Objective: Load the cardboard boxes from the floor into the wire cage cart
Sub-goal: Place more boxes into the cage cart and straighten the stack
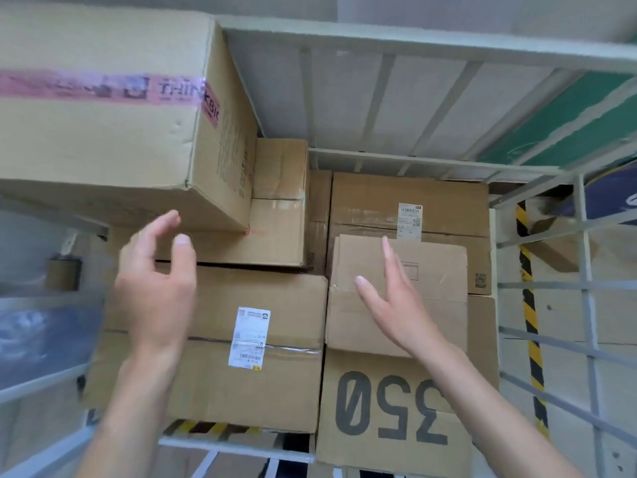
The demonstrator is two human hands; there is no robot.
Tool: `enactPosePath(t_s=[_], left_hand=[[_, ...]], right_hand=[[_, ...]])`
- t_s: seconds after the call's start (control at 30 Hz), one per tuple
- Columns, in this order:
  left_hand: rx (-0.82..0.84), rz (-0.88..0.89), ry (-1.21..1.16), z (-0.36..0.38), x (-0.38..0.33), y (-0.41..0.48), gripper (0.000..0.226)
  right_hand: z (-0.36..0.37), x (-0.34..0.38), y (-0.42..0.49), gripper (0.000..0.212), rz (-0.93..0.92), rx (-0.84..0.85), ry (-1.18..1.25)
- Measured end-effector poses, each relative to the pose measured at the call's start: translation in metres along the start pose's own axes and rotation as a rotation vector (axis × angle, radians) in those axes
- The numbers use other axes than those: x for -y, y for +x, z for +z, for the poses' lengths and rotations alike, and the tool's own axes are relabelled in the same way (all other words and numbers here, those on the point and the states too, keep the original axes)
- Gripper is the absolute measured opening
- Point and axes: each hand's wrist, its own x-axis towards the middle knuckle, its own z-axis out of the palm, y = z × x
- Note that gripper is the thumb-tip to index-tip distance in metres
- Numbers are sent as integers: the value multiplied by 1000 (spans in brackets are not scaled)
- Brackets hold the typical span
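Note:
I look down into the wire cage cart (427,41), which holds several cardboard boxes. A large box with pink tape (113,119) sits highest at the back left, resting on the stack. Below it lie a labelled box (262,343), a box marked "350" (386,405), a small flat box (427,267) and a labelled box at the back right (410,198). My left hand (155,281) hovers open just below the pink-taped box's near edge, not touching it. My right hand (389,298) is open with fingers straight above the small flat box.
Grey cage bars (586,281) stand on the right, with yellow-black hazard tape (531,305) on the floor beyond. The cage's left side (41,381) shows a bluish plastic bag behind it. A green surface (565,115) lies at the upper right.

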Motion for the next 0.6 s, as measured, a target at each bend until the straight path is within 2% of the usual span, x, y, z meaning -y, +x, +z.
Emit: enactPosePath(t_s=[0.07,0.1,0.17,0.23,0.3,0.37,0.43,0.47,0.5,0.53,0.6], left_hand=[[-165,160,98,-49,17,56,31],[-213,156,128,-70,31,86,30],[-244,-3,184,-101,59,139,36],[-213,-180,227,-120,83,179,61],[-142,-330,146,-131,101,209,87],[-72,-486,-21,-136,116,231,103],[-24,-556,-90,-134,124,241,102],[-11,-553,-70,-131,126,243,90],[-2,-545,-38,-129,128,243,73],[18,-538,-20,-128,129,241,65],[114,-523,-28,-130,129,236,75]], right_hand=[[11,71,20,81,-94,-4,132],[18,103,32,81,-119,-6,204],[34,160,57,83,-132,3,320],[51,204,81,87,-105,27,385],[65,233,100,94,-66,46,433],[76,248,115,102,-14,61,447],[81,253,126,108,68,112,421],[81,251,129,109,107,159,419],[81,248,130,106,131,218,431],[78,245,129,96,124,279,449],[75,236,124,62,52,345,426]])
